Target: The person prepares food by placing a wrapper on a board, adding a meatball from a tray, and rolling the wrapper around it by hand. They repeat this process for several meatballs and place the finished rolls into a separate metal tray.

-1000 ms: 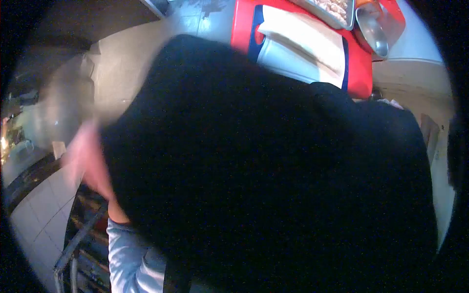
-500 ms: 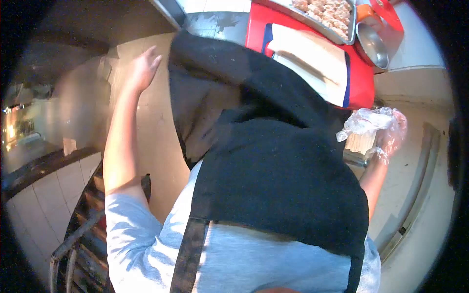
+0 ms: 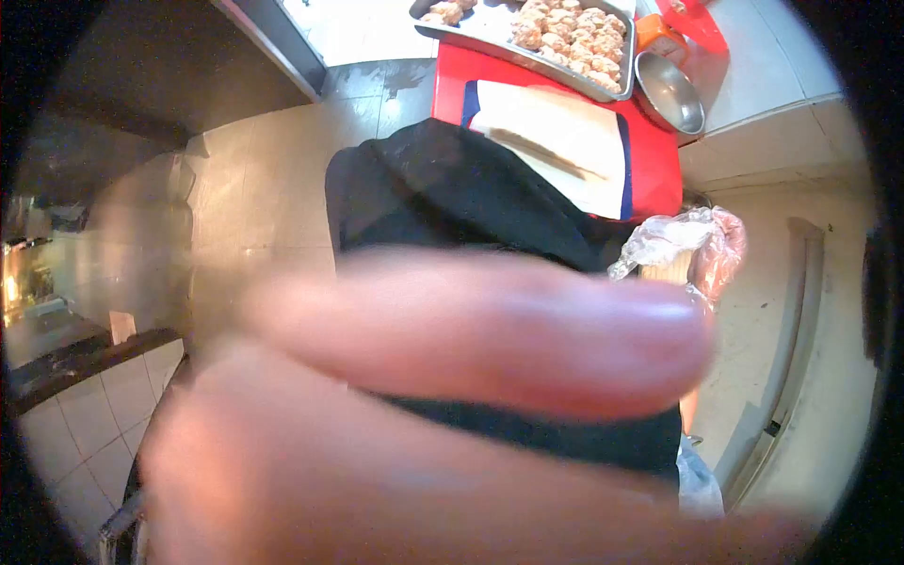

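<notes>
Right hand (image 3: 725, 250) grips crumpled plastic (image 3: 664, 235), seemingly bunched for control, off near-right corner of red tabletop (image 3: 656, 179) | Left hand (image 3: 405, 471) blurred, grip unclear | Far-edge tray (image 3: 539, 64) corrals lumpy pieces (image 3: 570, 36)

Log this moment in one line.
left hand: bare, blurred, close to lens | right hand: clear plastic around it, grip unclear | tray: food pieces, beside bowl

Red surface (image 3: 659, 193), 1 metal tray (image 3: 490, 36), 1 blue-edged white board (image 3: 586, 132), 1 steel bowl (image 3: 670, 92) at edge
</notes>
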`<act>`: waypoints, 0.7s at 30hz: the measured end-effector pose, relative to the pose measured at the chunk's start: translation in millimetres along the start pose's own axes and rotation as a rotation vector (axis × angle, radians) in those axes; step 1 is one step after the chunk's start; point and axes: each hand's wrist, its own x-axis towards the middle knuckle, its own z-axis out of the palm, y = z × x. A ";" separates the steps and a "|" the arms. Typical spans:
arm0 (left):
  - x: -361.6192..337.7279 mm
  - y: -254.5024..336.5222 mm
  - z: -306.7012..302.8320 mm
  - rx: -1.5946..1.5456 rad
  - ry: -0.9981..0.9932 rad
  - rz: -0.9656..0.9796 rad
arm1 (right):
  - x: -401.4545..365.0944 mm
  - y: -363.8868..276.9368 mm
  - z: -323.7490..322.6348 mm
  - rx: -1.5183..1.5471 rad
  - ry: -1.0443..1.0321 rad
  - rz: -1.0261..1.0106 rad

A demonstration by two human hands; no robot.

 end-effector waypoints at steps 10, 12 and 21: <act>11.0 -24.0 14.4 -0.382 -0.209 0.109 | -3.0 -7.7 8.0 0.051 -0.002 -0.064; 13.5 -27.3 13.2 -0.414 -0.235 0.121 | -3.9 -8.6 9.0 0.075 0.029 -0.023; 20.1 -34.0 14.5 -0.497 -0.295 0.145 | -4.2 -15.0 13.2 0.109 -0.011 -0.038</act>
